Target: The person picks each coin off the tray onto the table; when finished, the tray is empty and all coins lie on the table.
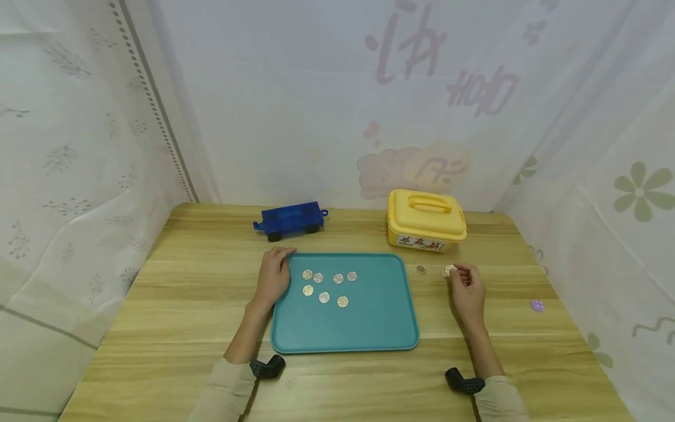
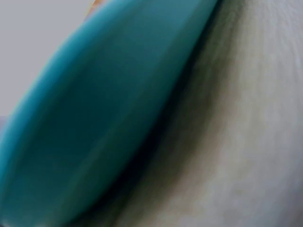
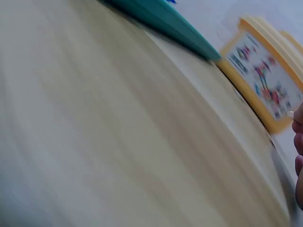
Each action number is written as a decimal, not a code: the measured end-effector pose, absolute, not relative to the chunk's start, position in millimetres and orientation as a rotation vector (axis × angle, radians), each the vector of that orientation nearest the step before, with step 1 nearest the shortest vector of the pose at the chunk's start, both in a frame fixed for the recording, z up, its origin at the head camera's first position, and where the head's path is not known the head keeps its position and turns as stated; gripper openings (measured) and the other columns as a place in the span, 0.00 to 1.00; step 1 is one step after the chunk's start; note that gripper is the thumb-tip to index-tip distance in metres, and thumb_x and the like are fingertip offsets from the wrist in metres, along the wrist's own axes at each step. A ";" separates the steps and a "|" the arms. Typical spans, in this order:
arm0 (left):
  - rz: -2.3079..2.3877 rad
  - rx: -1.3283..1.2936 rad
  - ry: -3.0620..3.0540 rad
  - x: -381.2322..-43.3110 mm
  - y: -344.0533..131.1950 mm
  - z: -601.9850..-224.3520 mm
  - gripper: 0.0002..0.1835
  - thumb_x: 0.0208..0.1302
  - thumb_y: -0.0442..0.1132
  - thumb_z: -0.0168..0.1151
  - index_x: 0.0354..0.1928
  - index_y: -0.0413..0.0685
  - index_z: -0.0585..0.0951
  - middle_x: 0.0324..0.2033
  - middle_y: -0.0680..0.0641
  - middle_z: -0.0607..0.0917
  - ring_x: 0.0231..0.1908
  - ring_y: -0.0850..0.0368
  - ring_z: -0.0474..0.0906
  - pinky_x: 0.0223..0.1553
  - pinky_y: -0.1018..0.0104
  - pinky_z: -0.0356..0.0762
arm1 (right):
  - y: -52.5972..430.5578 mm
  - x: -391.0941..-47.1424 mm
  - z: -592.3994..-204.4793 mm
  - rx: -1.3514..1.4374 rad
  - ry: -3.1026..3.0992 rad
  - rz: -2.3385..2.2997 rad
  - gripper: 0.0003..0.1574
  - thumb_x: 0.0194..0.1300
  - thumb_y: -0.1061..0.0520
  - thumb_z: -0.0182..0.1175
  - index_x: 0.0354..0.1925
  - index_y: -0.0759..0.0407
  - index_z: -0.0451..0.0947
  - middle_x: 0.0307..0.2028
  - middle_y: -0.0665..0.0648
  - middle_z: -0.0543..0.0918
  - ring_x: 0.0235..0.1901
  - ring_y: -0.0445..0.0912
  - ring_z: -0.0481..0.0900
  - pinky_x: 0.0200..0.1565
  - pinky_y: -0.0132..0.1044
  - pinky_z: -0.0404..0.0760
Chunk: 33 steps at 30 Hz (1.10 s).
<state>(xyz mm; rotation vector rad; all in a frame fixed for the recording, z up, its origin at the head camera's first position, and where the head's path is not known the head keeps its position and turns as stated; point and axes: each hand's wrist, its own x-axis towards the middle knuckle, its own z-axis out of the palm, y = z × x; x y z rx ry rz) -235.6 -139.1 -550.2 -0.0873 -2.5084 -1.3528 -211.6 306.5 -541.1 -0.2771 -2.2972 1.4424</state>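
1. Backdrop: pale printed cloth (image 1: pixel 311 105) hems in the wood-grain counter (image 1: pixel 358 387) at back & both sides.
2. At the rear, approx. ctr-left: 1 blue toy wagon (image 1: pixel 292 219), hitch at each end, standing beyond the tray.
3. Rear right: 1 yellow box (image 1: pixel 427 220), lid on, label facing front, w/ handle on top; it sits just past the loose coins, near the R hand.
4. Far right: 1 small purple block (image 1: pixel 537 305), well apart from the rest.
5. Ctr: 1 teal tray (image 1: pixel 348 334), its raised rim standing btwn the R hand and the coins inside.
6. Count on tray: 7 coins (image 1: pixel 324 297), lying flat & apart, 4 in the far row, 3 in a looser nearer row.
7. Off tray: 1 loose coin (image 1: pixel 420 270) on the counter, btwn tray and R hand.
8. R hand (image 1: pixel 468 293) pinches a gold coin (image 1: pixel 450 268) btwn thumb & fingertips, right of the loose one; can't tell if a 2nd lies beneath.
9. L hand (image 1: pixel 272 275) holds the tray's far-left corner, fingers bent round the rim. Its wrist cam shows mostly tray edge, blurred.
10. Worn at the wrists: 2 black devices (image 1: pixel 268 367), 1 per arm.
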 end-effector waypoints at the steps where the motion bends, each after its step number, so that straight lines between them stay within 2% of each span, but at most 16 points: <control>1: -1.355 -0.085 -2.510 -235.3 -139.0 -550.1 0.18 0.69 0.24 0.48 0.54 0.36 0.83 0.49 0.36 0.81 0.49 0.40 0.71 0.54 0.47 0.72 | 312.9 -211.7 -543.0 -0.275 -2.294 1.401 0.16 0.72 0.55 0.57 0.52 0.64 0.77 0.35 0.47 0.77 0.30 0.36 0.71 0.31 0.24 0.70; 7: -1.357 -0.082 -2.519 -234.2 -139.2 -549.3 0.18 0.69 0.24 0.48 0.55 0.36 0.82 0.49 0.36 0.81 0.50 0.40 0.71 0.55 0.46 0.72 | 337.6 -213.7 -548.6 -0.237 -2.293 1.191 0.13 0.71 0.59 0.59 0.48 0.68 0.79 0.31 0.53 0.78 0.27 0.34 0.70 0.28 0.20 0.68; 11: -1.349 -0.081 -2.515 -234.2 -139.4 -548.6 0.18 0.69 0.24 0.48 0.54 0.36 0.83 0.49 0.36 0.81 0.49 0.40 0.71 0.54 0.46 0.73 | 339.5 -217.0 -550.8 -0.272 -2.366 1.073 0.11 0.69 0.60 0.59 0.46 0.67 0.81 0.30 0.58 0.81 0.25 0.33 0.70 0.26 0.22 0.68; 19: -1.355 -0.086 -2.516 -236.0 -140.0 -545.9 0.18 0.70 0.24 0.48 0.55 0.36 0.82 0.49 0.35 0.80 0.50 0.40 0.71 0.55 0.46 0.72 | 333.8 -223.0 -547.8 -0.258 -2.480 0.863 0.14 0.68 0.60 0.53 0.44 0.68 0.81 0.30 0.64 0.82 0.28 0.51 0.77 0.31 0.39 0.71; 26: -1.373 -0.099 -2.535 -235.8 -139.2 -544.8 0.18 0.70 0.24 0.46 0.55 0.35 0.82 0.50 0.35 0.80 0.53 0.39 0.72 0.58 0.45 0.71 | 334.0 -219.6 -550.0 -0.265 -2.486 0.806 0.13 0.67 0.61 0.53 0.41 0.69 0.81 0.30 0.65 0.81 0.30 0.57 0.77 0.33 0.46 0.73; 30: -1.379 -0.088 -2.540 -236.0 -139.6 -545.8 0.18 0.70 0.24 0.47 0.55 0.36 0.82 0.50 0.35 0.81 0.52 0.39 0.72 0.57 0.46 0.71 | 333.8 -218.8 -550.0 -0.254 -2.479 0.765 0.13 0.67 0.61 0.53 0.39 0.70 0.82 0.31 0.68 0.81 0.33 0.61 0.77 0.42 0.56 0.73; 33: -1.391 -0.077 -2.541 -234.9 -139.3 -546.9 0.18 0.70 0.24 0.48 0.55 0.37 0.82 0.50 0.35 0.80 0.53 0.39 0.71 0.58 0.46 0.71 | 333.6 -217.4 -549.1 -0.258 -2.478 0.765 0.14 0.67 0.61 0.53 0.38 0.70 0.82 0.32 0.70 0.81 0.36 0.64 0.77 0.48 0.60 0.70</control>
